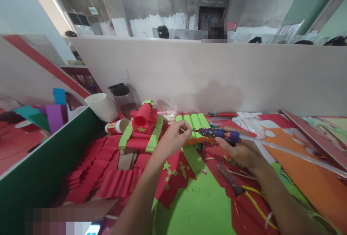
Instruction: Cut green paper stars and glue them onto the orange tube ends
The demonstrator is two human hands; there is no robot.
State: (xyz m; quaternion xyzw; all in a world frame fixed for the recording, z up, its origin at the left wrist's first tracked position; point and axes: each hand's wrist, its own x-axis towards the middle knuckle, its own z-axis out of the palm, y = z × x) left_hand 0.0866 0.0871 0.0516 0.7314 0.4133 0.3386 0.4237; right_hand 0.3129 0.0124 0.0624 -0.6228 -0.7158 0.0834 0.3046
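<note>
My right hand [238, 152] is wrapped round a dark blue glue gun [217, 133] with a clear glue stick [287, 150] in its back end. The gun's tip points left, close to the fingertips of my left hand [177, 137]. Those fingers are pinched together; whatever they hold is too small to make out. Green paper rolls [196, 121] lie behind the tip, with orange paper pieces [197, 140] in front of them. To the left stands a red and green paper model [142, 126] with a star on it.
Scissors with yellow handles [255, 199] lie at the right, near my forearm. Folded red paper [92, 166] fills the left side beside a green board [51, 159]. A white cup [101, 106] and bottle [123, 99] stand behind; orange sheets [303, 177] lie far right.
</note>
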